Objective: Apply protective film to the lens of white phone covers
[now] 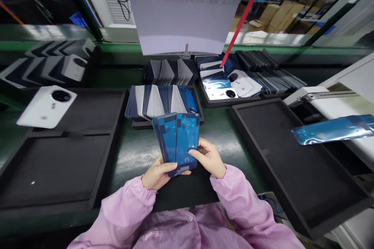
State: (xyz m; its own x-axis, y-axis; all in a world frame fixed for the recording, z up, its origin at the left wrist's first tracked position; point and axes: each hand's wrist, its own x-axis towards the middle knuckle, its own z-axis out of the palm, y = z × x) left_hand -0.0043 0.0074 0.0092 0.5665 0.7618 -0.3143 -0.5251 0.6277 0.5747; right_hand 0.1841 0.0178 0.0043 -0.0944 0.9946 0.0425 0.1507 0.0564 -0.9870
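Note:
My left hand [159, 172] is closed around the lower end of a fanned stack of phone back covers [165, 136], their blue-filmed sides facing me. My right hand [210, 157] pinches the right edge of the front phone back cover [187, 136], thumb on its face. That cover overlaps the stack and its lower end lies at my left thumb. Just beyond my hands, a black tray [143, 125] holds upright rows of dark and white covers [157, 101], with blue-filmed ones at its right end.
At left, a white phone back cover [43, 109] rests across a black foam tray [102, 155]. Another black tray [280, 163] lies at right, with a blue film-covered strip [336, 129] over it. Behind stand more cover rows [58, 66], a tray of loose covers [216, 94], and a monitor back [187, 15].

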